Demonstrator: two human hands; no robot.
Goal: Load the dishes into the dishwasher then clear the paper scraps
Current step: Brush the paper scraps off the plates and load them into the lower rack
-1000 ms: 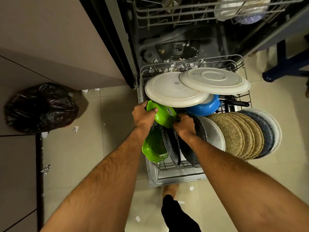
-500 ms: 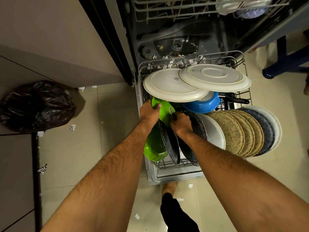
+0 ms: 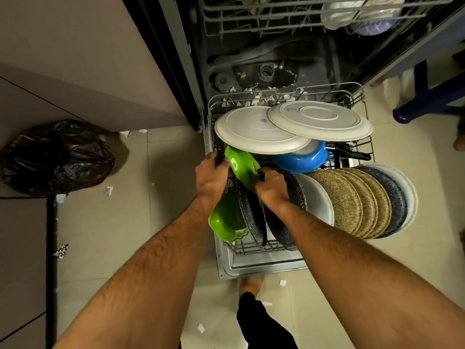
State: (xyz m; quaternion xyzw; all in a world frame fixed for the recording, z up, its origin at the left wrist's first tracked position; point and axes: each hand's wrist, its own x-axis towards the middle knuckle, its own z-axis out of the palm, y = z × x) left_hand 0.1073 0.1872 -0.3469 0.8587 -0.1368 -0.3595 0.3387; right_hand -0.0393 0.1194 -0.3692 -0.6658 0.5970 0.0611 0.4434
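Paper scraps (image 3: 282, 282) lie on the floor beside the pulled-out lower rack (image 3: 261, 263). Above its left side, the left hand (image 3: 211, 173) and right hand (image 3: 273, 187) both grip 1 tilted green bowl (image 3: 242, 167), just below 2 white plates (image 3: 256, 132).

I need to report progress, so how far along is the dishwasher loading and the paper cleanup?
Mostly loaded: the lower rack already holds white plates, a blue bowl, speckled plates and one green bowl. In hand: left hand and right hand are setting a second green bowl in. Left: paper scraps lie on the floor.
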